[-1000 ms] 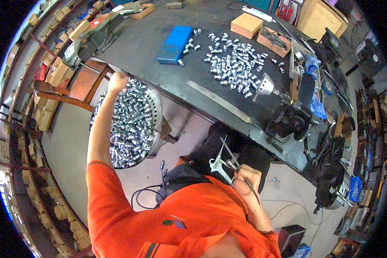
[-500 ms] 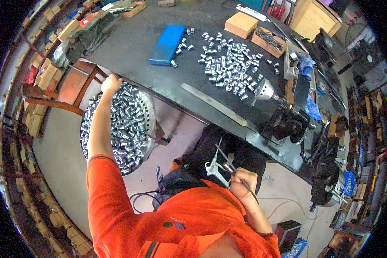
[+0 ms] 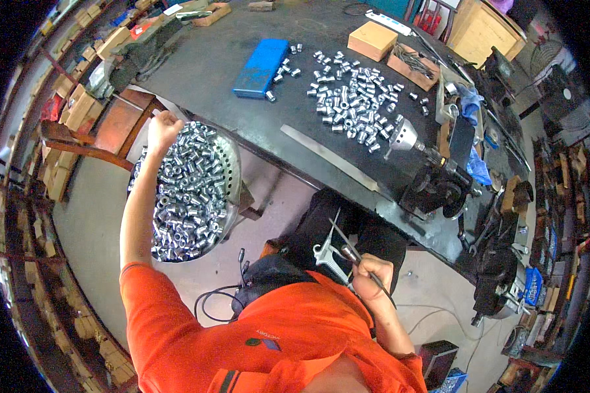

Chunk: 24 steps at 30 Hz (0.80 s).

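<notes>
At the far left edge of a round perforated metal basin [image 3: 231, 171], my left hand [image 3: 164, 131] is closed, its fingertips curled together; what they hold, if anything, is too small to make out. Many short shiny metal fittings [image 3: 187, 196] heap inside the basin, beneath my left forearm. In front of my body, my right hand [image 3: 373, 274] is wrapped round a slender dark metal rod [image 3: 351, 247] that points up and to the left. A silver-grey air blow gun [image 3: 332, 259] lies beside those fingers; whether they also grip it is unclear.
On the dark workbench [image 3: 255, 128] are a blue box [image 3: 261, 68], loose fittings [image 3: 354, 98], a flat metal bar [image 3: 328, 157] and a machine with a chuck [image 3: 404, 135]. A wooden chair [image 3: 121, 128] stands left of the basin. A cable [image 3: 210, 298] hangs near my waist.
My left hand has shifted slightly left and its fingers have curled in at the basin's far edge. My right hand has stayed almost still with the rod. The whole view has moved slightly.
</notes>
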Each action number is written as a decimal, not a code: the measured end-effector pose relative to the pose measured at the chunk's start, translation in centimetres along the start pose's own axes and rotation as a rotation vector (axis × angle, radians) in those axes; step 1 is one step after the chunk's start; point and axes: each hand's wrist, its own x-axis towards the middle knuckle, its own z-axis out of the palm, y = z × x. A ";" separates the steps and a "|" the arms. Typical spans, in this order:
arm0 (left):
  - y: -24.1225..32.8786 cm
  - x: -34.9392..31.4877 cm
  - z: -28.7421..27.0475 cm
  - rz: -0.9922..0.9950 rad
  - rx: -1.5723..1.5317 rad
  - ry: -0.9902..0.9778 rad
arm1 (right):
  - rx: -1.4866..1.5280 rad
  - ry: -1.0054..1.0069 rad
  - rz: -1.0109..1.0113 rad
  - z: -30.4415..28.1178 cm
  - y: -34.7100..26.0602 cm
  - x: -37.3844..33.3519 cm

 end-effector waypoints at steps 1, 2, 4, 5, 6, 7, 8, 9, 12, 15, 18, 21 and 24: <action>1.8 -1.5 -0.5 -0.018 -0.212 -0.066 | -0.014 -0.008 -0.018 0.1 0.0 0.0; 4.6 -3.7 -0.8 -0.002 -0.372 -0.157 | -0.031 -0.013 -0.032 0.3 0.1 0.1; 8.7 -8.0 -0.3 0.030 -0.637 -0.282 | -0.033 -0.076 -0.055 0.1 -0.6 0.7; 10.3 -9.9 0.2 0.005 -0.644 -0.383 | 0.021 -0.109 -0.050 0.1 -1.2 1.0; 11.5 -12.2 1.3 -0.026 -0.807 -0.436 | 0.041 -0.130 -0.055 0.1 -1.7 1.2; 13.3 -14.1 2.3 -0.129 -0.911 -0.600 | 0.054 -0.145 -0.055 0.0 -2.0 1.3; 14.3 -15.8 3.3 -0.181 -0.921 -0.718 | 0.119 -0.209 -0.103 -0.3 -2.1 1.7; 15.8 -17.8 4.4 -0.296 -1.076 -0.792 | 0.128 -0.260 -0.078 -0.8 -2.5 1.9; 18.1 -22.5 8.3 -0.371 -1.337 -1.071 | 0.109 -0.233 -0.101 -1.0 -2.5 1.4; 18.7 -25.3 10.3 -0.468 -1.384 -1.152 | 0.111 -0.228 -0.054 -1.5 -2.9 1.3; 19.0 -26.0 10.7 -0.415 -1.300 -1.088 | 0.069 -0.191 -0.054 -1.6 -2.4 0.9; 19.3 -25.7 10.3 -0.333 -1.176 -1.055 | 0.026 -0.181 -0.033 -1.4 -2.3 1.0; 19.7 -25.4 10.0 -0.146 -1.002 -1.043 | -0.071 -0.193 -0.027 -0.9 -2.0 1.0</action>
